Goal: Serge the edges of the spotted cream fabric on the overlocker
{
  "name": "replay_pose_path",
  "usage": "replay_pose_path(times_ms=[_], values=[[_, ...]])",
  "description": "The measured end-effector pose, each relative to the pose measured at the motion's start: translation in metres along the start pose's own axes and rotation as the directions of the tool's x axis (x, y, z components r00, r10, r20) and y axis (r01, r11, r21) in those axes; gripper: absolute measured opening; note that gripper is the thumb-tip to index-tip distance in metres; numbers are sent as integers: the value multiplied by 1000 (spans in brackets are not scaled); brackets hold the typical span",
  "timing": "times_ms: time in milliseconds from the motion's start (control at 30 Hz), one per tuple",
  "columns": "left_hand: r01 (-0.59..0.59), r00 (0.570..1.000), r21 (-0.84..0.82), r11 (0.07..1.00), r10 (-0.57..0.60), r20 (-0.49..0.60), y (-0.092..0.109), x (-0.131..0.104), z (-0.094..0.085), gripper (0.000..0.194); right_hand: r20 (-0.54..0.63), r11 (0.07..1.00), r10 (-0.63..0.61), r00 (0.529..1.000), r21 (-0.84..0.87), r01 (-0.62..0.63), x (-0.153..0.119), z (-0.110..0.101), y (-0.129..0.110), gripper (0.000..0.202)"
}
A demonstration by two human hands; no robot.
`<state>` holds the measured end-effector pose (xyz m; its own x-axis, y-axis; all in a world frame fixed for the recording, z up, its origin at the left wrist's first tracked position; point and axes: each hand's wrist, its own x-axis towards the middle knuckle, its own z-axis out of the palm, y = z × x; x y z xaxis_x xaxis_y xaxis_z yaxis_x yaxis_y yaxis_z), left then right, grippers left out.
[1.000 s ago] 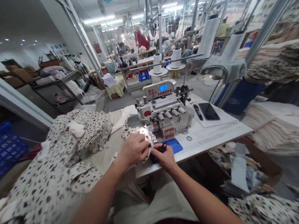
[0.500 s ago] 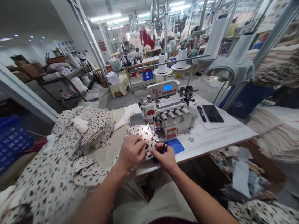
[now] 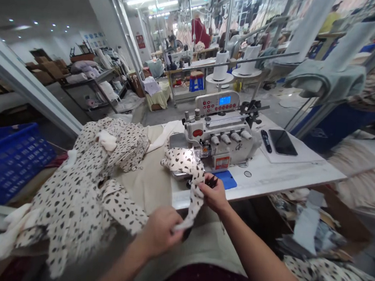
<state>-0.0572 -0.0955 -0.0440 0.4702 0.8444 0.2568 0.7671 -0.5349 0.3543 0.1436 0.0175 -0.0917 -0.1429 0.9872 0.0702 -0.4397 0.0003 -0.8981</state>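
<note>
A strip of cream spotted fabric (image 3: 196, 198) runs from under the lit needle area of a white overlock sewing machine (image 3: 222, 137) down toward my lap. My left hand (image 3: 161, 231), a little blurred, is closed on the lower end of this strip, below the table edge. Higher up, by the table's front edge, my right hand (image 3: 214, 194) pinches the strip between thumb and finger. Dark pointed tips, apparently thread snips (image 3: 212, 180), stick out of that same hand. To the left lies a large heap of the same spotted cloth (image 3: 81, 188).
A phone (image 3: 282, 142) and a black marker (image 3: 266, 141) lie on the table's right side. A blue crate (image 3: 11, 164) stands at far left. At right are a carton of scraps (image 3: 350, 233) and stacked fabric (image 3: 362, 169). Thread cones (image 3: 220, 67) stand behind the machine.
My left hand has moved down toward my lap, drawing the fabric out into a strip. My right hand stays near the machine's front. The camera view has shifted slightly.
</note>
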Motion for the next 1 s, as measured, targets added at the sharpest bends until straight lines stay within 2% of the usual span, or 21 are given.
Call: replay_pose_path(times_ms=[100, 167, 233, 300, 333, 433, 533, 600, 633, 700, 767, 1000], values=[[-168, 979, -70, 983, 175, 109, 36, -1, 22, 16, 52, 999, 42, 998, -33, -40, -2, -1, -3, 33], [-201, 975, -105, 974, 209, 80, 45, 10, 24, 25, 54, 996, 40, 998, -77, -35, -3, -1, -4, 34], [-162, 982, -102, 981, 150, -111, 39, 30, 13, 26, 53, 996, 15, 998, -89, -11, -2, -1, -5, 34], [-84, 941, -37, 996, 67, -330, 22, 57, -4, 28, 101, 997, 7, 995, -71, 0, -1, -1, -5, 34], [-39, 927, 9, 999, 39, -373, 11, 70, -13, 33, 137, 998, 10, 991, -62, -2, -1, -1, -5, 34], [19, 937, 113, 993, 22, -348, -23, 103, -35, 27, 211, 998, 32, 977, -68, -18, -2, -1, -6, 34], [49, 932, 170, 984, 16, -362, -41, 117, -45, 18, 269, 991, 24, 963, -132, 12, -4, 1, -7, 33], [20, 921, 182, 983, 52, -385, -39, 119, -47, 15, 296, 983, -3, 955, -174, 57, -4, 2, -8, 30], [-37, 923, 175, 984, 100, -371, -35, 119, -46, 14, 300, 980, -22, 954, -182, 79, -3, 2, -9, 29], [-183, 933, 132, 974, 215, -290, -25, 117, -43, 16, 296, 977, -54, 954, -182, 111, -2, 2, -10, 28], [-267, 934, 87, 960, 280, -223, -16, 116, -38, 19, 292, 979, -65, 954, -164, 117, -1, 1, -11, 28], [-194, 945, 85, 977, 209, -252, -9, 118, -27, 18, 185, 997, -21, 983, -65, 34, -1, -3, -5, 30]])
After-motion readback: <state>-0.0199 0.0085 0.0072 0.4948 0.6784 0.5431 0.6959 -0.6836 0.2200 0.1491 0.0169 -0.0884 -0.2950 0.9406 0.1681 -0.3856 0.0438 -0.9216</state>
